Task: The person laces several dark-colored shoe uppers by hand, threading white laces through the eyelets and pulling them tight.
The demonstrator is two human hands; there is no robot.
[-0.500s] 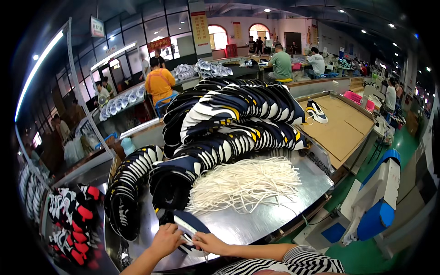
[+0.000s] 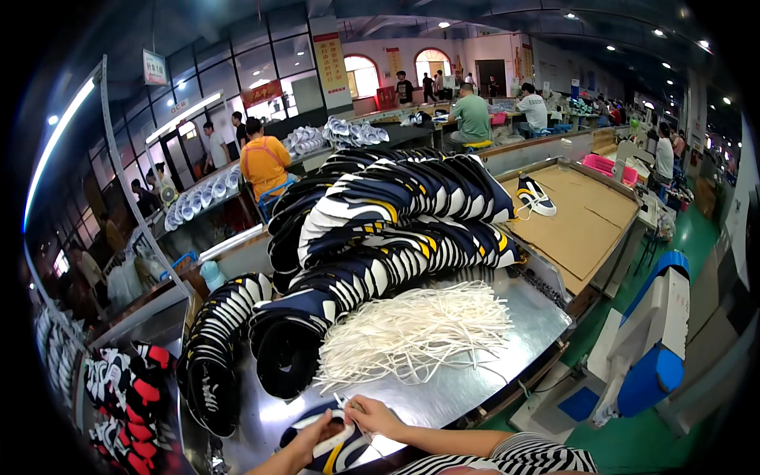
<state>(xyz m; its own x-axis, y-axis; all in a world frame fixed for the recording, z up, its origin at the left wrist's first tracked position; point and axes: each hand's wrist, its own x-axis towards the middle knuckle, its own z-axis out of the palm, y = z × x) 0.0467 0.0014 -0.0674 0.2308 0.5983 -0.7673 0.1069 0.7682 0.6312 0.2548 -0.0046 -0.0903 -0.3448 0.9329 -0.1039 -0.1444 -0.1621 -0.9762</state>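
Observation:
Low at the front of the metal table, my left hand (image 2: 315,438) grips the edge of a navy, white and yellow shoe upper (image 2: 345,457). Just right of it, my right hand (image 2: 375,417) pinches a white shoelace by the upper's eyelet area; the lace's path through the holes is too small to make out. Beyond both hands lies a heap of loose white laces (image 2: 419,332). Behind that heap, long curved stacks of nested uppers (image 2: 412,190) rise high. Another nested row of uppers (image 2: 226,324) curves along the table's left side.
Black, white and red uppers (image 2: 131,404) hang at the lower left. A single laced shoe (image 2: 536,196) rests on a cardboard-covered bench (image 2: 582,218) to the right. Below it stands a white and blue machine (image 2: 645,348). Several people work farther back, one in orange (image 2: 265,162).
The upper has turned and come lower, so its white and yellow side shows. My left hand has dropped nearer the lower edge, while the right has moved slightly right. The whole view has shifted slightly.

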